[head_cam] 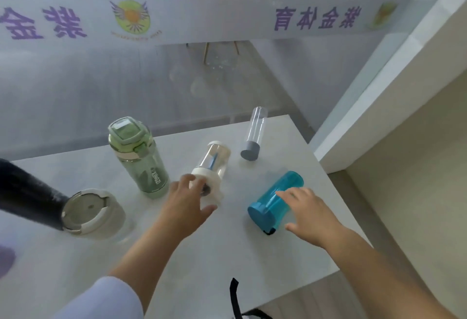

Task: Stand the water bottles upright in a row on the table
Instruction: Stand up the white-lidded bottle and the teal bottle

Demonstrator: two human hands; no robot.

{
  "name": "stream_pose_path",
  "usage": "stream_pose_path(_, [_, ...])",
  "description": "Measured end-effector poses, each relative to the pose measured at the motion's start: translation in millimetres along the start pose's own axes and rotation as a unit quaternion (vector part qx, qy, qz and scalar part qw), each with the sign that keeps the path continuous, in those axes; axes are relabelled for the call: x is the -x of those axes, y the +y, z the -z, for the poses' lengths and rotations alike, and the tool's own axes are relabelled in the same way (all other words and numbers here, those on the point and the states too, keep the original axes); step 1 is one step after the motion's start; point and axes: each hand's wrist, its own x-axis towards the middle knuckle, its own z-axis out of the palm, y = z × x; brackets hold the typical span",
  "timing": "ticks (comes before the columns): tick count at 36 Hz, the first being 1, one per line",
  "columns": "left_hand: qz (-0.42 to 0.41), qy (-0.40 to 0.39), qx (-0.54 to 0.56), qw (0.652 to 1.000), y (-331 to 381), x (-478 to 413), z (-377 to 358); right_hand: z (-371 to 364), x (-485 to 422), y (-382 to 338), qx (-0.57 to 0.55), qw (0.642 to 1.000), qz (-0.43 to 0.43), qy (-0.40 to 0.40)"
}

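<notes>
On the white table (227, 250) a green bottle (141, 162) stands upright at the back left. A clear bottle with a white cap (214, 159) lies on its side in the middle; my left hand (185, 205) is closed around its cap, index finger above and thumb below. To the right a blue bottle (275, 197) lies on its side, and my right hand (312, 213) rests spread over its near side, fingers apart. A slim clear bottle with a grey cap (254, 136) lies further back. A dark bottle with a white lid (93, 213) lies at the left.
A frosted glass wall with purple lettering (318, 19) runs right behind the table's far edge. The table's right edge drops to the floor beside a white ledge (394, 73). A black strap (235, 296) hangs over the near edge.
</notes>
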Motion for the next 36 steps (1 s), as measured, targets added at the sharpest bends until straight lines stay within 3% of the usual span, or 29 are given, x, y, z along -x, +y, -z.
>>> stream_pose_path(7, [0.151,0.010,0.038,0.988,14,-47,-29,-17,-36,22,0.070,0.992,0.098,-0.045])
stream_pose_path(11, [0.195,0.021,0.075,0.978,17,-59,-38,-25,-52,26,0.108,0.981,0.152,-0.043])
stream_pose_path(14, [0.217,0.039,0.122,0.968,19,-64,-40,-38,-67,32,0.121,0.980,0.161,0.003])
stream_pose_path(25, [0.231,0.083,0.185,0.951,20,-54,-43,-39,-86,31,0.137,0.977,0.158,0.037])
stream_pose_path(31, [0.210,0.129,0.170,0.954,23,-41,-30,-23,-87,42,0.055,0.984,0.129,0.112])
stream_pose_path(36, [0.185,0.164,0.151,0.957,28,-41,-8,-4,-84,49,-0.143,0.976,0.104,0.126])
